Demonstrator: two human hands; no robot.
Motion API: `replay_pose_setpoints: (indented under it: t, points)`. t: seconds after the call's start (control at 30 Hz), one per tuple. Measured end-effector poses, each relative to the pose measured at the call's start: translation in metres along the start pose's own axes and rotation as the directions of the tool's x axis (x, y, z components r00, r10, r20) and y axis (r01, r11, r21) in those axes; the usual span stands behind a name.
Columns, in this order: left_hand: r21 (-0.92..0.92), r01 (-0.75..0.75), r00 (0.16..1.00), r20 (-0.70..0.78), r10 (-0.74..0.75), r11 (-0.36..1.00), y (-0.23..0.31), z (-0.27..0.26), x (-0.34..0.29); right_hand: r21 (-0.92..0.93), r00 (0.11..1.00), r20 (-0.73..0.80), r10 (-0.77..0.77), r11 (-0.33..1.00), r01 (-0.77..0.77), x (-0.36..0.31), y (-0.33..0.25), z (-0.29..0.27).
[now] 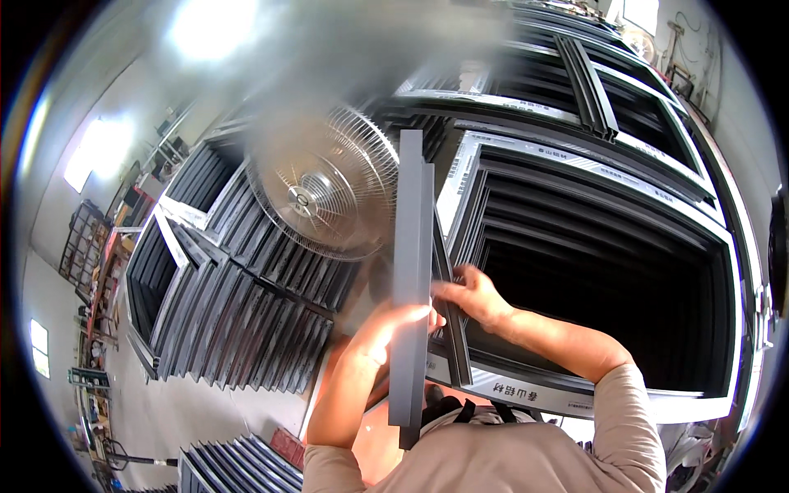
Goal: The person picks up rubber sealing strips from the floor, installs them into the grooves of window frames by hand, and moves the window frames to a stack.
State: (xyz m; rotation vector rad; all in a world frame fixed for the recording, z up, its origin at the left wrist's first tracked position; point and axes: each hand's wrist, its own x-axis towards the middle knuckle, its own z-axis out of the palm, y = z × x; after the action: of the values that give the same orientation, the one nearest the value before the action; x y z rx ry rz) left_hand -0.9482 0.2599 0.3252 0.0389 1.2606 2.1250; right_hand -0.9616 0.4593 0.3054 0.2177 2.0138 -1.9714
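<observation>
A long grey metal profile (406, 222) stands before me, running lengthwise away from my body. My left hand (380, 329) is wrapped round its lower half, with some of the fingers hidden behind it. Alongside its right side lies a narrow dark profile (450, 329), slightly slanted. My right hand (478, 300) is bent in close to both profiles, over the dark one. Its fingers are drawn together, their tips slightly blurred near the grey profile's edge; what they pinch, if anything, is too small to make out.
On the right stand stacked rectangular frames (567, 408) with white-wrapped edges; more frames (649, 149) lie behind them. A round caged fan (316, 193) stands ahead. To the left are nested dark frames (238, 329), with another stack (238, 464) at the lower left. A blur covers the upper middle.
</observation>
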Motion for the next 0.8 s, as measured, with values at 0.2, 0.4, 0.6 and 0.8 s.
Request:
replay_pose_setpoints:
  t: [0.2, 0.4, 0.6, 0.8]
  points:
    - [0.03, -0.103, 0.993, -0.052, 0.105, 0.994, 0.019, -0.004, -0.006, 0.363, 0.998, 0.049, 0.034, 0.931, -0.05, -0.014, 0.005, -0.032]
    - [0.213, -0.247, 0.922, -0.249, 0.297, 0.945, 0.053, -0.029, -0.001, 0.361, 0.949, -0.296, 0.105, 0.933, 0.01, -0.005, 0.014, -0.062]
    - [0.078, -0.033, 0.964, -0.261, 0.053, 0.996, 0.032, -0.05, 0.028, 0.286, 0.942, -0.333, 0.03, 0.956, 0.07, 0.014, 0.033, -0.043]
    - [-0.047, -0.109, 0.974, -0.206, 0.097, 0.993, 0.017, -0.051, 0.029, 0.327, 0.929, -0.358, 0.09, 0.944, 0.034, 0.008, 0.026, -0.039]
